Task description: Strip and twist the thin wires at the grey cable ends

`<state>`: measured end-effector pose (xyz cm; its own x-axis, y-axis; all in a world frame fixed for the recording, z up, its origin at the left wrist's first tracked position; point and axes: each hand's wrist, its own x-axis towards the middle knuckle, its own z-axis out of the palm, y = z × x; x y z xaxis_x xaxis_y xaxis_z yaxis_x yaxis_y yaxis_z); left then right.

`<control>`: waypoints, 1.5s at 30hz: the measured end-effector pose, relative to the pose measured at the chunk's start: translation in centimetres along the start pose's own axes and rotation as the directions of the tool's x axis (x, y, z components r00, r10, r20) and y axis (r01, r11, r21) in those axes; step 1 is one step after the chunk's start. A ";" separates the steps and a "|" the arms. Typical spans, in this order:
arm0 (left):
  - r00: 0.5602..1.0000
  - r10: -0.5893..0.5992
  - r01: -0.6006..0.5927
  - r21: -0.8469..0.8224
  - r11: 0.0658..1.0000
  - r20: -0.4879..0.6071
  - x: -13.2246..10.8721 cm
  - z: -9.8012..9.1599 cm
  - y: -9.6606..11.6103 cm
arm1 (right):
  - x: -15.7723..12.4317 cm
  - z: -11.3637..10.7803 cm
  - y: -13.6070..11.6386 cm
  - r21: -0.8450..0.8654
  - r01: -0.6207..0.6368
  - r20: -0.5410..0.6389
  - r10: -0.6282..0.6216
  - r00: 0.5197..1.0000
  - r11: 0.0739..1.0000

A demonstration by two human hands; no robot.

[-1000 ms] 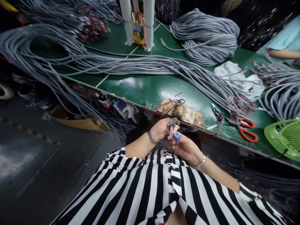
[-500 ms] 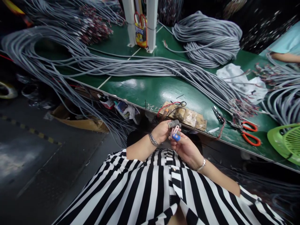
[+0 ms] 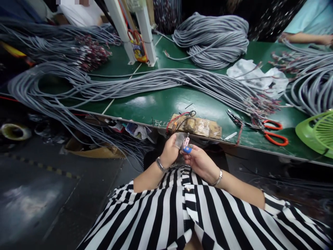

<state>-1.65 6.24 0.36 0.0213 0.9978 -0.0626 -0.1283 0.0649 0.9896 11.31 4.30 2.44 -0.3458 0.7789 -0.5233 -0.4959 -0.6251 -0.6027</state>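
Observation:
Close in front of my striped shirt, my two hands meet below the bench edge. A small pink slotted piece (image 3: 186, 141) sticks up between them; its exact kind is not clear. My right hand (image 3: 201, 161) is closed in a pinch at its lower end, with a blue cover (image 3: 187, 149) on a fingertip. My left hand (image 3: 169, 152) is closed beside it, grey covering (image 3: 179, 140) over its fingertips, and what its fingers hold is hidden. Just beyond the hands lies a taped cardboard piece (image 3: 208, 127) with thin red and black wires on it.
Long grey cables (image 3: 145, 83) run across the green bench (image 3: 161, 104). Orange-handled scissors (image 3: 275, 133) and pliers (image 3: 234, 118) lie right, beside a green fan (image 3: 317, 135). A cable coil (image 3: 212, 38) sits behind. Other people are at the far side.
The view has shifted, bringing a person in white into sight at the upper left. My left hand has turned slightly, and the pink piece now stands more upright between my hands.

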 end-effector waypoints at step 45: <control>0.608 0.088 -0.688 0.468 0.555 0.789 6.1 -1.8 6.5 | 1.2 -0.8 0.1 0.050 0.063 0.050 -0.066 0.997 0.997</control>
<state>-4.14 12.75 6.13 0.7840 0.6020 0.1516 0.3781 -0.6567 0.6525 11.53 5.08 1.27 -0.3517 0.8198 -0.4519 -0.5557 -0.5714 -0.6040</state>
